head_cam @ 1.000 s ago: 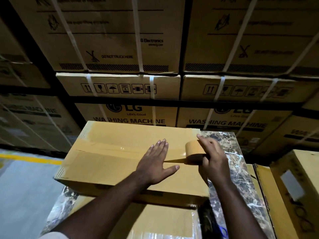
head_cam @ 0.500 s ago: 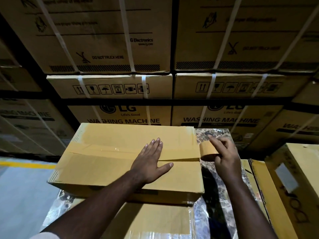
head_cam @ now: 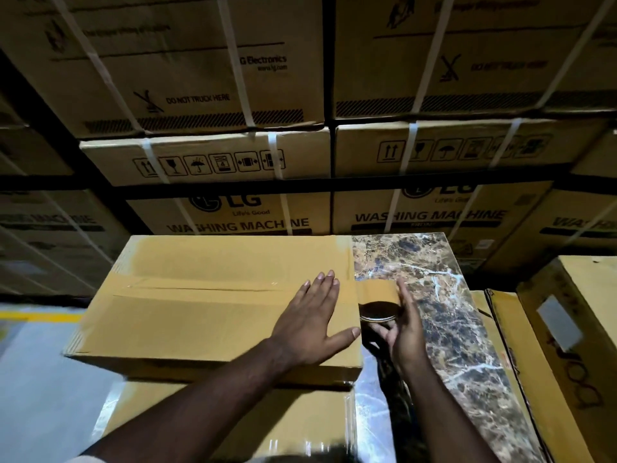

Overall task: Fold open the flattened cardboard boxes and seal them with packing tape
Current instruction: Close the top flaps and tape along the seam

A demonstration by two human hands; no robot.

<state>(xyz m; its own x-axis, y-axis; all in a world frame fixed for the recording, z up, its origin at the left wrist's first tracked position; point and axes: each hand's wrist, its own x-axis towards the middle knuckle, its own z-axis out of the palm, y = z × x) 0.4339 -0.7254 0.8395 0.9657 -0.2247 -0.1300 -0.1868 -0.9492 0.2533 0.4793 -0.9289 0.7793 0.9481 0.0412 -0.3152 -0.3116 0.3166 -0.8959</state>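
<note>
A closed brown cardboard box (head_cam: 207, 305) lies flat on a stack in front of me, with a strip of brown tape running along its top seam. My left hand (head_cam: 309, 320) presses flat on the right end of the box top, fingers straight. My right hand (head_cam: 405, 332) grips the brown tape roll (head_cam: 379, 302) just past the box's right edge. The roll is tipped so its dark hollow core faces me. Tape stretches from the seam to the roll.
A marble-patterned slab (head_cam: 444, 295) wrapped in plastic lies to the right under the roll. Another carton (head_cam: 574, 345) stands at the far right. Tall strapped washing machine cartons (head_cam: 233, 152) form a wall behind. A grey floor with a yellow line (head_cam: 36, 317) shows at left.
My right hand has drawn the tape roll off the box's right edge and downward, tilting it so the core shows. My left hand has slid right along the seam.
</note>
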